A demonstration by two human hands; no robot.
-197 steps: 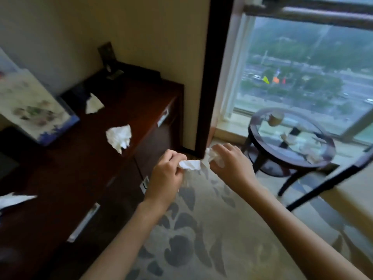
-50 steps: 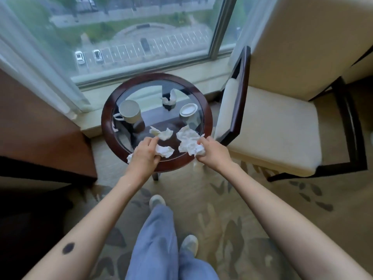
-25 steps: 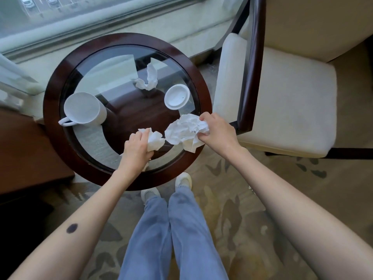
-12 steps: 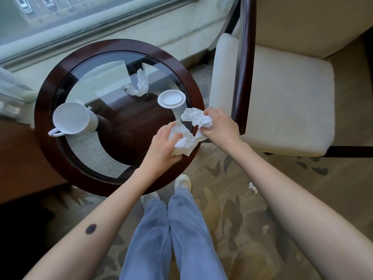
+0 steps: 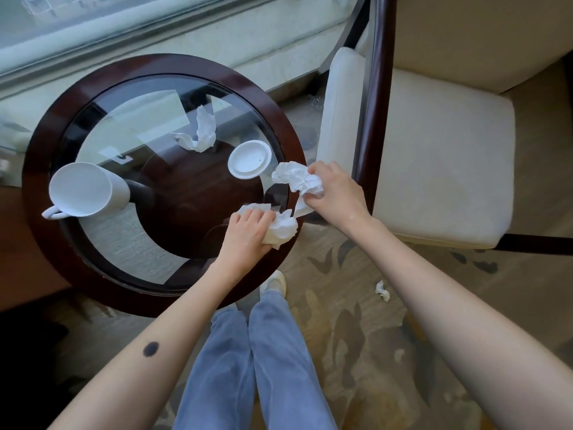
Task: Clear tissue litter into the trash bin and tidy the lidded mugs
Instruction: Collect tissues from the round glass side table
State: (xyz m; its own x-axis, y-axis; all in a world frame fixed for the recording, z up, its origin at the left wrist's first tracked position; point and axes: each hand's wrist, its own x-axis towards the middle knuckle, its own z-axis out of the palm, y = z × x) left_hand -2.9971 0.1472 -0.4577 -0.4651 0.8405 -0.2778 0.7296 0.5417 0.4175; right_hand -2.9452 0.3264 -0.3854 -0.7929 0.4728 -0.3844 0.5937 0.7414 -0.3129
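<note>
- Head view: the right hand is clenched on a crumpled tissue wad just beside the lid, at the table's right edge. A strip of that tissue trails down toward the left hand.
- The left hand is closed over a second tissue bundle, pressed against the glass near the right rim of the round table.
- Half a second ago the two hands were close together over one clump beside the lid; now they have drawn apart, each keeping its own wad. The loose tissues at the near edge of the glass a second or two earlier are gone, so that side looks gathered.
- Left on the glass: one twisted tissue near the middle-back, a white lid lying loose, and the white mug on its side at the left, well apart from its lid.
- A small tissue scrap lies on the carpet near the chair.
- No trash bin is visible, so disposal and the mug tidying likely both remain.
</note>
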